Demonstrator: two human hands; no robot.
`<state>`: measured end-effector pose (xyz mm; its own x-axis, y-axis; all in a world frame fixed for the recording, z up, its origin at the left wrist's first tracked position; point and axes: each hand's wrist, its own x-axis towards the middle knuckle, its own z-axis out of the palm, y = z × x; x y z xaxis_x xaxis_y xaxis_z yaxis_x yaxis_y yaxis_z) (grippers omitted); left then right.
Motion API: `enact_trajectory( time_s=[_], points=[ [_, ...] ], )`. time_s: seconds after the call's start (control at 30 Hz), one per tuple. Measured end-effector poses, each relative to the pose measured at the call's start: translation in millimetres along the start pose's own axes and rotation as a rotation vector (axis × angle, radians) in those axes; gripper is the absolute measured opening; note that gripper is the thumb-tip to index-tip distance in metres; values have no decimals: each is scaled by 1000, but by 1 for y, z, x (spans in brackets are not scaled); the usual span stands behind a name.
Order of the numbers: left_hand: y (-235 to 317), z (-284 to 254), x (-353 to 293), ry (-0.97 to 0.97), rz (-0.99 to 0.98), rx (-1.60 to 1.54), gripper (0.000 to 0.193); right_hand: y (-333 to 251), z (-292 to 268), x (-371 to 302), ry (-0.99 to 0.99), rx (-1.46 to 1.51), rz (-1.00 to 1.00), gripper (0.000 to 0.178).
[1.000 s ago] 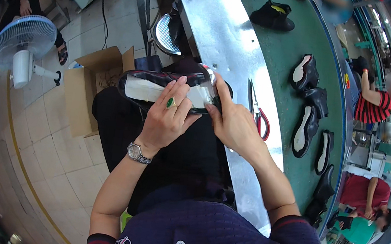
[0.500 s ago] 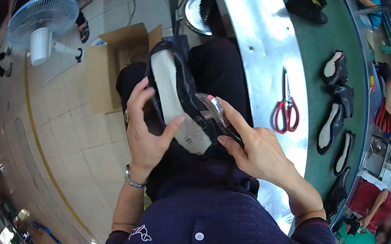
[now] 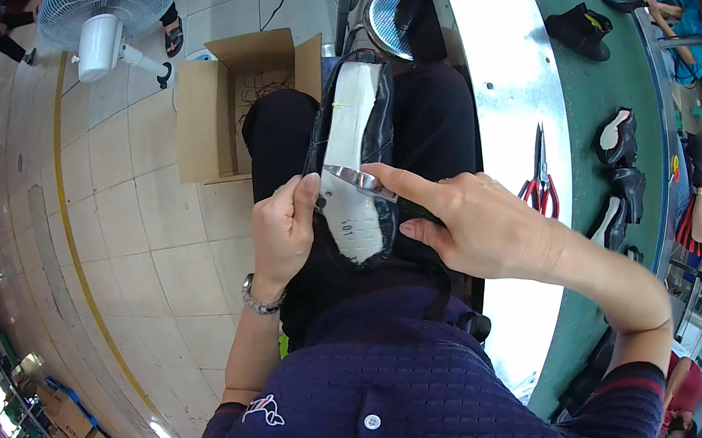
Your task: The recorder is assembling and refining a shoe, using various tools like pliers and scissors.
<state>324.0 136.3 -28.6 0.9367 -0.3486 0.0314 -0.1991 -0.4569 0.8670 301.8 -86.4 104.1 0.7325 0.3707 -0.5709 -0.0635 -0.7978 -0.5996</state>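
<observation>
Sole side up, a black shoe (image 3: 385, 126) with a pale insole (image 3: 351, 117) rests across my lap, its heel end toward me. My left hand (image 3: 283, 228) grips the shoe's left edge, thumb up near the insole. In my right hand (image 3: 475, 222) is a shiny metal tool (image 3: 356, 179) that looks like pincers. Its curved head lies across the middle of the insole, touching it or just above. The index finger stretches along the tool; my palm hides the handles.
Scissors (image 3: 538, 182) with red handles lie on the metal bench (image 3: 511, 81) at right. Several black shoes (image 3: 617, 139) stand on the green surface beyond. An open cardboard box (image 3: 204, 124) and a fan (image 3: 104, 18) stand on the left. Co-workers are at the far right.
The shoe has turned more upright and shifted right in view. My left hand has closed on its edge. The pincers have moved from the shoe's right side onto the insole.
</observation>
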Motion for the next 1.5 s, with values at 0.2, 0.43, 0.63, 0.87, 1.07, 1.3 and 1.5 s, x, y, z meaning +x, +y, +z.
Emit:
enact_trajectory(
  time_s=[0.2,0.43,0.63,0.87,1.07,1.3,1.5],
  points=[
    [-1,-6,0,-93,-40,-84,34,-28,-22,18,-173,-293,35,54],
    [27,-15,1,-154,320,433,10,-14,-23,25,-284,-298,58,57],
    [12,15,3,-312,-674,-1432,64,30,-2,12,-91,-192,-82,66],
    [3,46,27,-331,-725,-1537,62,51,16,1,47,-135,-144,69],
    [29,50,33,-222,-607,-1346,70,42,-16,6,-79,-31,-132,65],
    [21,43,28,-180,-613,-1271,74,-19,-75,19,255,-371,-565,58],
    [21,50,34,-227,-518,-1286,76,27,-85,58,37,-933,-164,64]
  ],
)
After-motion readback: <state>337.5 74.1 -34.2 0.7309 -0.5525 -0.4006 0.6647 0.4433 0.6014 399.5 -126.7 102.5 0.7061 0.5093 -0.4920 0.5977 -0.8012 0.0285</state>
